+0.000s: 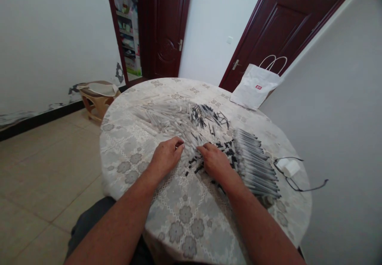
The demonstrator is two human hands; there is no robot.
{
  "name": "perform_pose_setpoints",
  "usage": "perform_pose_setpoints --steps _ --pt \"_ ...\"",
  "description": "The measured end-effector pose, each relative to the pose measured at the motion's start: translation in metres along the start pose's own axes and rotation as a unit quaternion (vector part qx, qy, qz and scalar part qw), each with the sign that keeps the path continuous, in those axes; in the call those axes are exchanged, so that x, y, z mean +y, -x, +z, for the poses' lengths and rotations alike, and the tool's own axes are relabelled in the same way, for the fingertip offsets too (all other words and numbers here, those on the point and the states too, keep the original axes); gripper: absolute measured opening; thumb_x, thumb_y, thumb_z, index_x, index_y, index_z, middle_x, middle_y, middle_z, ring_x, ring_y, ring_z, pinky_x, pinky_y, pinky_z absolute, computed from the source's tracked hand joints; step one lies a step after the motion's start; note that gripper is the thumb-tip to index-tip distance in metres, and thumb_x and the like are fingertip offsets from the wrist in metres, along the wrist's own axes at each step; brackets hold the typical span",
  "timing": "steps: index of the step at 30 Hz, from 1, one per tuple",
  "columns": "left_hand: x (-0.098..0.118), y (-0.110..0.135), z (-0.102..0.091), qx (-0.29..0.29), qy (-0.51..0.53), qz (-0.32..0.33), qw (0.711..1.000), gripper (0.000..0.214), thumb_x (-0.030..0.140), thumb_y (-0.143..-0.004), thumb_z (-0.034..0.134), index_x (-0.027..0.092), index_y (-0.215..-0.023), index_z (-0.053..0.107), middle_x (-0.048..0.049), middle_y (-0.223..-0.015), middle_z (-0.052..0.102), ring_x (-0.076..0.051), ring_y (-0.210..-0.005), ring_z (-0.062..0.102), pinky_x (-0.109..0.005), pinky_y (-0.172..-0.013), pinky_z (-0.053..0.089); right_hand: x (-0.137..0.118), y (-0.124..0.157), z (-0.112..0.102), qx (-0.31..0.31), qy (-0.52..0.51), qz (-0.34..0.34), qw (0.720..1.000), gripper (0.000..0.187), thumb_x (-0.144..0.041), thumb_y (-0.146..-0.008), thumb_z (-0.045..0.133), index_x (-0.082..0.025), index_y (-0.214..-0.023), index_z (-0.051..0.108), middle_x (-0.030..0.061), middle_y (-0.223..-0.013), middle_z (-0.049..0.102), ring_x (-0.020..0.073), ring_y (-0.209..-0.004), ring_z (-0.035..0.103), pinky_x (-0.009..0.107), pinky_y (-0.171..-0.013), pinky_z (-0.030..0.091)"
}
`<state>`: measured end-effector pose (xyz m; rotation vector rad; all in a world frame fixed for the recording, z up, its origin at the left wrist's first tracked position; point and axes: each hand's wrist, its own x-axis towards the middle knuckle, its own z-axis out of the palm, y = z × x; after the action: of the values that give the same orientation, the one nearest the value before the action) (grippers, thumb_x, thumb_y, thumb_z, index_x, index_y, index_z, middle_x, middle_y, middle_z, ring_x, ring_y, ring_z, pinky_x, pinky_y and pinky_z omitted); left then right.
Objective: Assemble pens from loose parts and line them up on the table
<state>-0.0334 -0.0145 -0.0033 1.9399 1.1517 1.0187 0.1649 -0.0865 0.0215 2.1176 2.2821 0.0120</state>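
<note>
Flowery cloth (131, 167) covers the round tabletop (185, 217), with a row of gray pens (256, 163) on it. Little black bits (229, 152) lie just left of the row, and a big pile of whitish tubes (164, 115) lies farther left. The right hand (214, 159) is by the black bits, fingers bent close together. The left hand (167, 153) is farther left of the row, finger and thumb close. I cannot tell if either hand holds something. Glasses (294, 183) lie right of the row.
</note>
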Motion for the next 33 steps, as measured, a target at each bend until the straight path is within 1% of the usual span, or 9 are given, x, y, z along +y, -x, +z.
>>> perform_pose_setpoints --steps 6,10,13,16,22,25,29,31,33 --pt "0.0 0.002 0.002 0.004 0.031 -0.005 0.999 0.018 0.037 -0.083 0.066 0.025 -0.09 0.076 -0.0076 -0.085 0.075 -0.027 -0.081 0.068 -0.037 -0.082 0.048 0.005 0.002 0.008 0.029 -0.043 0.004 0.999 0.044 -0.01 -0.091 0.045 -0.024 -0.13 0.061 0.0085 -0.119 0.063 0.0209 -0.108 0.061 0.028 -0.091 0.045" --pt "0.0 0.001 0.005 -0.007 0.036 0.003 0.999 0.019 0.037 -0.084 0.064 0.024 -0.09 0.077 -0.0074 -0.087 0.075 -0.026 -0.08 0.068 -0.035 -0.078 0.048 0.007 0.002 0.011 0.088 -0.104 0.006 0.991 0.048 -0.006 -0.086 0.045 -0.02 -0.129 0.061 0.0097 -0.121 0.062 0.0208 -0.107 0.061 0.028 -0.095 0.046" --pt "0.006 0.0 0.006 -0.028 0.096 -0.039 0.994 0.023 0.039 -0.083 0.064 0.022 -0.09 0.077 -0.0067 -0.083 0.074 -0.023 -0.073 0.067 -0.033 -0.07 0.049 0.008 0.003 0.012 0.144 -0.166 -0.023 0.975 0.05 -0.003 -0.084 0.043 -0.018 -0.127 0.062 0.0104 -0.122 0.062 0.0206 -0.11 0.06 0.028 -0.099 0.046" --pt "0.015 -0.001 0.005 -0.064 0.184 -0.102 0.975 0.027 0.042 -0.082 0.064 0.019 -0.09 0.075 -0.0067 -0.08 0.073 -0.021 -0.068 0.066 -0.029 -0.058 0.047 0.002 0.007 0.01 0.18 -0.226 -0.09 0.953 0.05 -0.002 -0.084 0.042 -0.018 -0.126 0.062 0.0104 -0.122 0.061 0.0197 -0.112 0.059 0.029 -0.1 0.046" --pt "0.018 0.002 0.003 -0.121 0.343 -0.163 0.917 0.036 0.051 -0.08 0.07 0.016 -0.085 0.07 -0.007 -0.079 0.069 -0.018 -0.071 0.065 -0.022 -0.049 0.043 -0.016 0.011 0.008 0.154 -0.242 -0.166 0.944 0.05 -0.004 -0.085 0.043 -0.022 -0.126 0.064 0.0076 -0.128 0.06 0.0184 -0.114 0.059 0.028 -0.098 0.048" --pt "0.013 0.0 0.003 -0.079 0.371 -0.179 0.908 0.038 0.052 -0.078 0.073 0.016 -0.087 0.068 -0.0083 -0.089 0.07 -0.017 -0.074 0.066 -0.022 -0.052 0.047 -0.013 0.008 0.004 0.157 -0.213 -0.115 0.958 0.053 -0.005 -0.088 0.041 -0.022 -0.135 0.057 0.0082 -0.13 0.06 0.0185 -0.115 0.059 0.028 -0.099 0.047" --pt "0.009 -0.004 0.003 -0.016 0.388 -0.201 0.899 0.04 0.053 -0.076 0.075 0.017 -0.088 0.064 -0.0074 -0.094 0.071 -0.017 -0.077 0.069 -0.022 -0.053 0.049 0.013 0.005 -0.003 0.165 -0.111 0.072 0.977 0.039 -0.015 -0.097 0.041 -0.019 -0.131 0.061 0.0119 -0.127 0.061 0.0212 -0.111 0.061 0.029 -0.096 0.046" --pt "0.01 -0.005 0.003 -0.003 0.398 -0.207 0.894 0.039 0.052 -0.075 0.075 0.017 -0.088 0.063 -0.0061 -0.091 0.07 -0.017 -0.077 0.069 -0.021 -0.052 0.049 0.029 0.004 -0.003 0.13 -0.06 0.148 0.979 0.032 -0.021 -0.1 0.041 -0.02 -0.122 0.065 0.0118 -0.119 0.064 0.0217 -0.105 0.063 0.029 -0.092 0.046" --pt "0.011 -0.004 0.003 -0.001 0.404 -0.21 0.89 0.039 0.052 -0.076 0.074 0.017 -0.089 0.062 -0.0054 -0.089 0.07 -0.017 -0.075 0.069 -0.021 -0.052 0.049 0.042 0.003 -0.001 0.091 -0.028 0.181 0.979 0.031 -0.025 -0.102 0.041 -0.02 -0.117 0.067 0.0112 -0.113 0.065 0.0214 -0.101 0.065 0.029 -0.089 0.046"
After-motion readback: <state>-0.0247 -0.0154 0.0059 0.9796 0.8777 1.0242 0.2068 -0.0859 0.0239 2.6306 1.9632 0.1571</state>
